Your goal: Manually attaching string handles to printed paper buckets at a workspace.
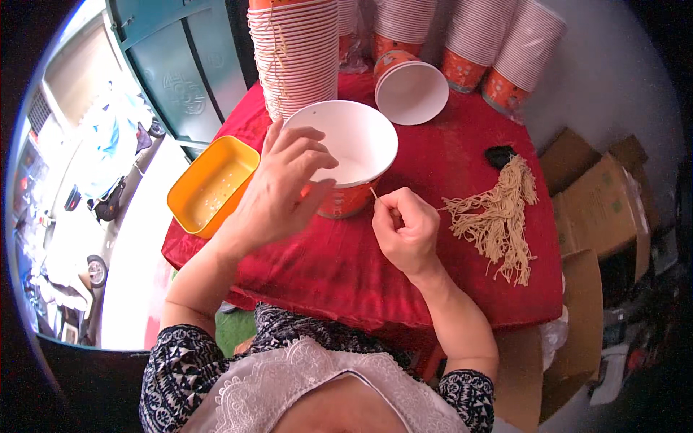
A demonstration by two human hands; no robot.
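An orange paper bucket [346,203] with a white inside stands upright on the red tablecloth [317,278]. My left hand [285,187] is over its left side, fingers apart and slightly bent, with nothing seen in them; whether it touches the rim I cannot tell. My right hand [408,225] is closed in a pinch just right of the bucket. From its fingertips pokes the short end of a beige cord [373,193], close to the bucket's outer wall. The rest of that cord is hidden.
A yellow tub [216,184] with small pale bits lies left. A bundle of beige cords [505,216] rests right. Behind stand a tall bucket stack [296,65], tipped buckets [413,94] and more stacks [469,43]. Cardboard boxes [599,209] are by the right wall.
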